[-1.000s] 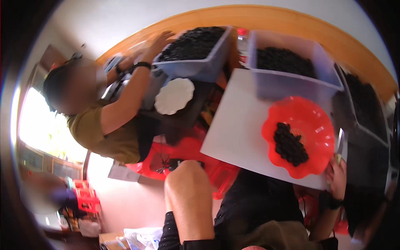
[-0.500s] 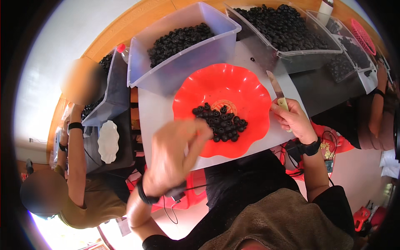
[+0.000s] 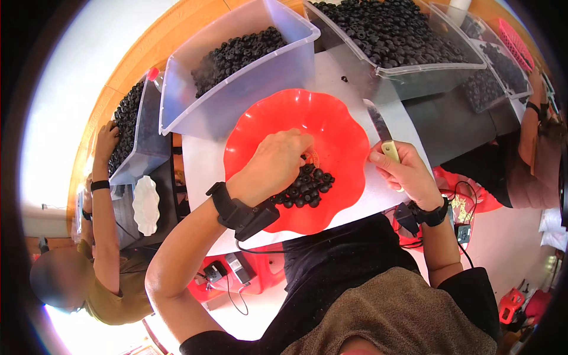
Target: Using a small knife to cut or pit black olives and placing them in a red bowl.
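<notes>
In front of me a red scalloped bowl (image 3: 343,142) stands on a white tabletop. In its lower part lies a heap of small, shiny black round pieces (image 3: 306,188), some with a ring-like top. My left hand (image 3: 275,157) reaches over the bowl, its bent fingers drawn together at the heap's far side. Its fingertips are partly hidden, and I cannot make out what they hold. Just right of the bowl, my right hand (image 3: 408,171) grips a knife (image 3: 389,148) by its pale yellow handle. The blade points up and away from me.
Beyond the bowl stand a translucent tub (image 3: 260,74) and a larger clear tub (image 3: 423,71), both holding many black pieces. One loose piece (image 3: 344,78) lies between them. At left, another person's hand (image 3: 106,140) is at a third tub (image 3: 139,136), near a white scalloped dish (image 3: 146,206).
My left hand has moved away from me, from the bowl's near-left edge to the heap inside. My right hand still holds the knife. The left person's hand now reaches onto the tub's pieces.
</notes>
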`<state>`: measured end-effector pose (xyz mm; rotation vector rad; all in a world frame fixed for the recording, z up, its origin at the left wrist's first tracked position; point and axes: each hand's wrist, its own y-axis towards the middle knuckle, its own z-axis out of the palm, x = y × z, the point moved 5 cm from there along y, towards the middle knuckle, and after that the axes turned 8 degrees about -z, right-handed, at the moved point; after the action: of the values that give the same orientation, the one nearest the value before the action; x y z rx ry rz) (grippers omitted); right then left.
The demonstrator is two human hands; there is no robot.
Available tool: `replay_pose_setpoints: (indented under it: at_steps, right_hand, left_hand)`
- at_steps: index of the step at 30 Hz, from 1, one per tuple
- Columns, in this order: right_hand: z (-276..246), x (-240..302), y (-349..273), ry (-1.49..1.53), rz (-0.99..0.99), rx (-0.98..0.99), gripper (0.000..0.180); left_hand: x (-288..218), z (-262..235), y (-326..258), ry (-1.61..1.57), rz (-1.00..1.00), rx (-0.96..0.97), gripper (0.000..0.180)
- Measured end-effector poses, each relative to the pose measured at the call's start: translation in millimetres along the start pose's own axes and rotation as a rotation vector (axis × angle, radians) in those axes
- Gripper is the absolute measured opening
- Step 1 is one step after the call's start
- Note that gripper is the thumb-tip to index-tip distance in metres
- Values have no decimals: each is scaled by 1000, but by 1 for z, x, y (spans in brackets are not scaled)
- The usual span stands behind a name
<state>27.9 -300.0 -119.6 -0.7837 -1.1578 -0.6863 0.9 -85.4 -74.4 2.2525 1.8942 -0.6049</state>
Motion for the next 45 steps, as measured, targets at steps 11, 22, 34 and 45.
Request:
replay_pose_setpoints:
  at_steps: [11, 22, 34, 45]
  right_hand:
    - [1, 15, -16, -94, -16, 48, 20]
    - [72, 116, 14, -193, -446, 295, 32]
    - [131, 146, 60, -801, -973, 289, 20]
    - [178, 135, 43, -1015, -1112, 559, 29]
  left_hand:
    - [3, 3, 2, 35, -47, -26, 21]
    - [23, -50, -28, -1095, -234, -92, 16]
    - [71, -46, -28, -1978, 90, -210, 20]
    - [66, -35, -32, -2073, 190, -227, 18]
